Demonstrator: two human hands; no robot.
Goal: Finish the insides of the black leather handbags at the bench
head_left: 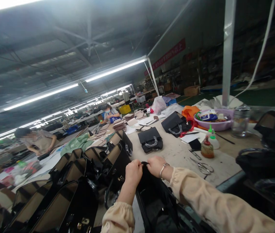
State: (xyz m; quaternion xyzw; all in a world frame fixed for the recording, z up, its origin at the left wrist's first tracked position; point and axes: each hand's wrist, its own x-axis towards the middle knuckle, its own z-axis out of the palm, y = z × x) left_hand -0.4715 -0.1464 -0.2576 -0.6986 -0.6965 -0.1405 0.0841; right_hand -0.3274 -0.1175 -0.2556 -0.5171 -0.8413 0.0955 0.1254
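Both my hands grip the top edge of a black handbag [156, 200] that stands open in front of me. My left hand [133, 171] is closed in a fist on the bag's rim. My right hand [156, 165], with a bangle at the wrist, is closed on the same rim just beside it. A row of several open black handbags [79, 174] with tan linings stands to the left of the one I hold.
On the table lie scissors [201, 166], glue bottles [207, 147], two flat black bags [150, 139], a purple basin [216, 121] of supplies and a glass jar [240, 121]. A dark bag [263, 161] sits at the right. Other people work at tables on the far left.
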